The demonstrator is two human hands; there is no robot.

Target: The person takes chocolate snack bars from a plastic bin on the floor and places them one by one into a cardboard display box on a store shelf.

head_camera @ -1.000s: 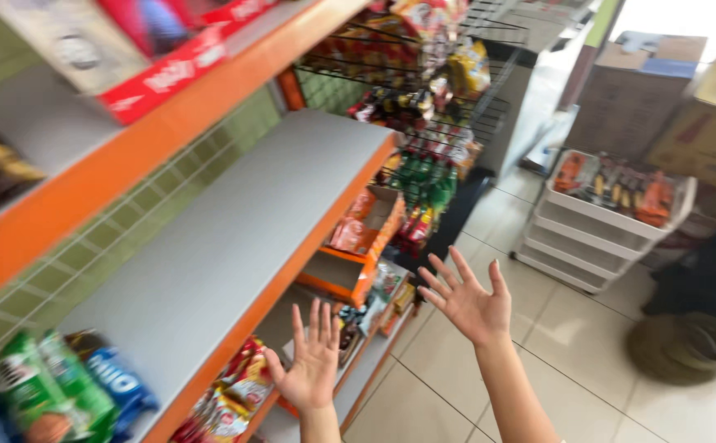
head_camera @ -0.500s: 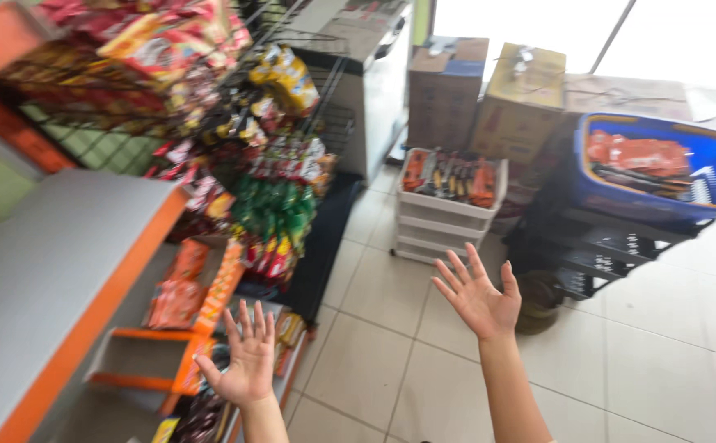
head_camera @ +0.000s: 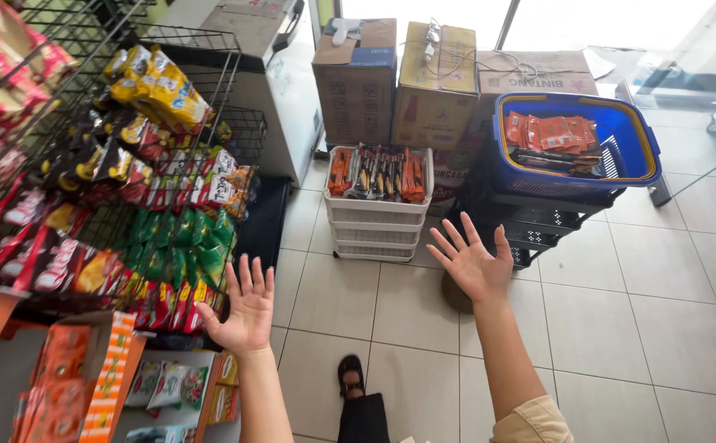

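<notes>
Both hands are empty, with the fingers spread wide apart and the palms turned forward. Left hand (head_camera: 247,310) is raised over the beige tiled floor (head_camera: 661,328), just beside the black wire rack (head_camera: 202,45) full of green, red and yellow snack packets (head_camera: 173,250); it touches none of them. Right hand (head_camera: 473,262) is up in the open space in front of the stack of white plastic trays (head_camera: 377,228), and it holds nothing too.

On the top white tray lie rows of orange and dark wrapped bars (head_camera: 377,172). To the right of the trays, a blue plastic shopping basket (head_camera: 645,156) with orange sachets inside sits on a black crate stand (head_camera: 551,226). Behind them stand three brown cardboard boxes (head_camera: 436,90), and a white chest freezer (head_camera: 280,98) is beside the rack. Low on the left, an orange shelf (head_camera: 112,377) carries orange packets. Between the two arms, below, a foot in a black sandal (head_camera: 351,376) rests on the tiles. Nothing stands between the hands and the trays.
</notes>
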